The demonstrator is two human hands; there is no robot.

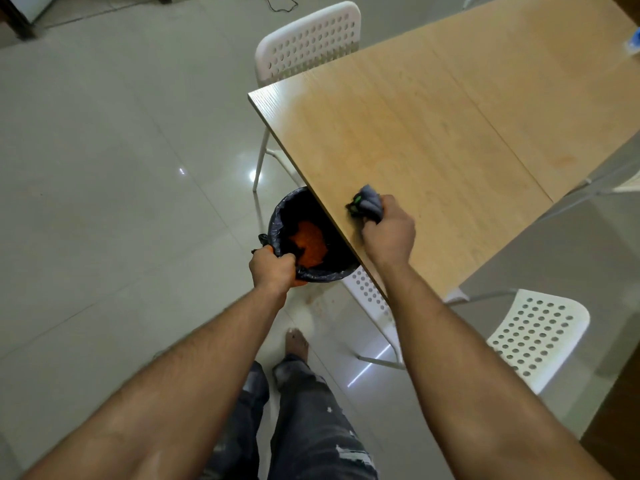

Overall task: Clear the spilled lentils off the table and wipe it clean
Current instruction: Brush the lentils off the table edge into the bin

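Your left hand point(273, 268) is gripping the rim of the bin point(311, 233), tucked under the table's point(450, 116) near left edge. Orange lentils point(309, 244) are sitting inside. Your right hand point(389, 233) is squeezing a grey cloth point(370, 204) on the table. You're seeing no readable writing.

Cloth point(371, 202) in my right hand point(388, 233): grey-blue, green-black patch. Lentils point(309, 243) orange, inside black-lined bin point(277, 220). Table point(450, 116) pale wood-grain. Chair point(308, 39) at 12 o'clock: white, hole-dotted.

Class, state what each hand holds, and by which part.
Left hand: bin, by its bag-lined near rim. Right hand: bunched grey cloth on the table.
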